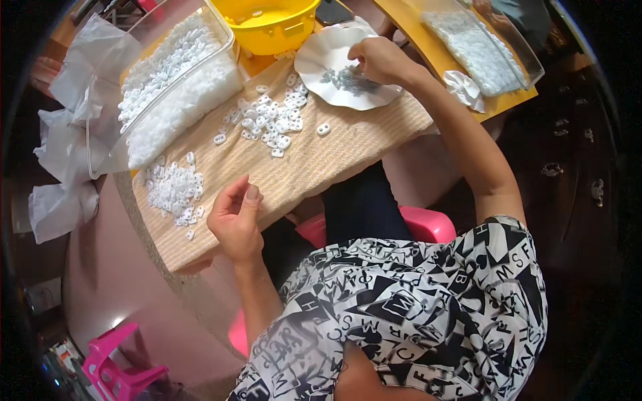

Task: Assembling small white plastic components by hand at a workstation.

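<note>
My right hand (pixel 382 61) reaches over a white plate with a wavy rim (pixel 314 57), its fingertips pinched together above a heap of small grey pieces (pixel 344 80). Whatever those fingers grip is too small to make out. My left hand (pixel 237 220) hovers by the near edge of the cloth-covered table (pixel 294 177), fingers curled in toward the thumb; what they may hold is hidden. Close to it lies a pile of small white plastic parts (pixel 175 190). Farther back is a looser pile of white oval parts with two holes (pixel 271 120), with one such part (pixel 324 129) lying apart.
A clear plastic bin (pixel 231 50) of white parts stands at the back left, beside a yellow basin (pixel 274 33). Another clear bin (pixel 531 63) of white pieces and a crumpled white wrapper (pixel 465 90) are at the right. A pink stool (pixel 110 357) stands lower left.
</note>
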Demonstrator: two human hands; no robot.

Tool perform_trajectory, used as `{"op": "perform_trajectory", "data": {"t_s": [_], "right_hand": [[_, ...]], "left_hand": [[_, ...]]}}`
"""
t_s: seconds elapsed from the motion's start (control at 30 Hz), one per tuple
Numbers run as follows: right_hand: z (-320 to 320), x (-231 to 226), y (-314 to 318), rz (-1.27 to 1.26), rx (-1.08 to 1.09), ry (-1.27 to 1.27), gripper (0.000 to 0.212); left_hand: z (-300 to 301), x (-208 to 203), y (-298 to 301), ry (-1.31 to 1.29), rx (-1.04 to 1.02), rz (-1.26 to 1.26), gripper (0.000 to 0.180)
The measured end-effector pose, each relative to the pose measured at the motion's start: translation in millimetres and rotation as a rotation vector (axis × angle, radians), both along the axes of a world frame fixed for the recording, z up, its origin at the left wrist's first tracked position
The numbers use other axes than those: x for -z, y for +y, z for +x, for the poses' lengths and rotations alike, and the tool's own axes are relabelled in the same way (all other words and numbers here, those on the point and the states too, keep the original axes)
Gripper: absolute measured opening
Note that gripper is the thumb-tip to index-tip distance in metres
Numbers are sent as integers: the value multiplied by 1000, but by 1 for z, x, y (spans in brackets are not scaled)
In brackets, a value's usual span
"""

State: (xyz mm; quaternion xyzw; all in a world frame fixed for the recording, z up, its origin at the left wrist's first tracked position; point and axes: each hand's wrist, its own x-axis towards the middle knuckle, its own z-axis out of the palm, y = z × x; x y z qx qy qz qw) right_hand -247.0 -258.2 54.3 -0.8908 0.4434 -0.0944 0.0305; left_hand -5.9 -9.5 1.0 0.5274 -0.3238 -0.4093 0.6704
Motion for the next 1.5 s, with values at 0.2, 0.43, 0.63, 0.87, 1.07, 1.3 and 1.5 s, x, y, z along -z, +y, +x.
{"op": "perform_trajectory", "data": {"t_s": [0.2, 0.43, 0.63, 0.87, 1.07, 1.3, 1.5], "right_hand": [[7, 3, 13, -12, -65, 103, 19], [21, 10, 28, -107, -17, 74, 13], [18, 14, 24, -76, 33, 56, 14], [16, 13, 28, -48, 39, 17, 13], [7, 16, 18, 2, 29, -281, 9], [-5, 11, 11, 175, 91, -383, 14], [-1, -1, 9, 536, 148, -591, 13]], "left_hand": [[17, -10, -2, -98, -155, 21, 18], [40, -19, -31, -702, -208, 123, 18], [58, -7, -85, -1052, -165, 143, 15], [57, -4, -109, -1297, -95, 233, 12], [44, -6, -98, -1058, -111, 15, 4], [9, -23, -46, -592, 17, 4, 5], [2, -22, -25, -150, 134, 101, 8]]}}
